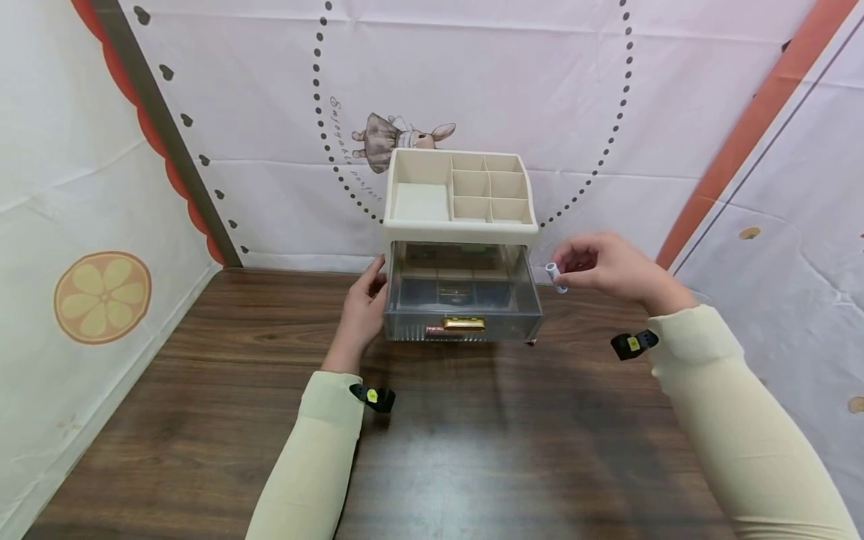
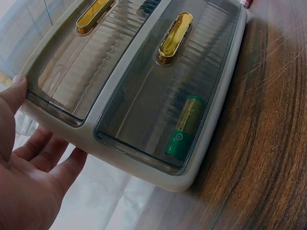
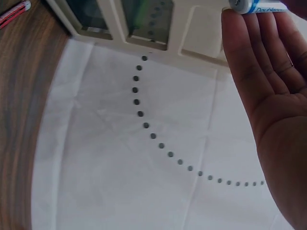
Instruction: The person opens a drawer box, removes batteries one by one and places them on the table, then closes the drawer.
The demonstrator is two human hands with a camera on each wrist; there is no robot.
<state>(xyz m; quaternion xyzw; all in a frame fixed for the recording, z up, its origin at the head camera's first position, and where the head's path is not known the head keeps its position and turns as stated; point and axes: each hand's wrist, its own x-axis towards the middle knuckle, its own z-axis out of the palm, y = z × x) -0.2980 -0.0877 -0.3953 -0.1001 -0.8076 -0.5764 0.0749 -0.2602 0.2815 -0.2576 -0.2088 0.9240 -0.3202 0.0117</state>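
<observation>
A cream desk organizer (image 1: pixel 461 233) with clear drawers stands by the back wall. Its gold-handled upper drawer (image 1: pixel 418 324) is pulled out toward me. At the organizer's left side my left hand (image 1: pixel 361 319) grips the edge, thumb at the front and fingers along the side. My right hand (image 1: pixel 604 270) pinches a white and blue battery (image 1: pixel 556 277) in the air, just right of the drawer. In the right wrist view the battery (image 3: pixel 261 5) shows blue lettering. A green battery (image 2: pixel 186 127) shows behind a lower drawer front in the left wrist view.
Open compartments (image 1: pixel 489 184) form the organizer's top. A red stick-like thing (image 3: pixel 14 13) lies on the wooden table (image 1: pixel 432 450); a pink-red one (image 1: pixel 435 330) shows through the drawer front. White printed cloth (image 1: pixel 472 75) covers the walls behind and at both sides.
</observation>
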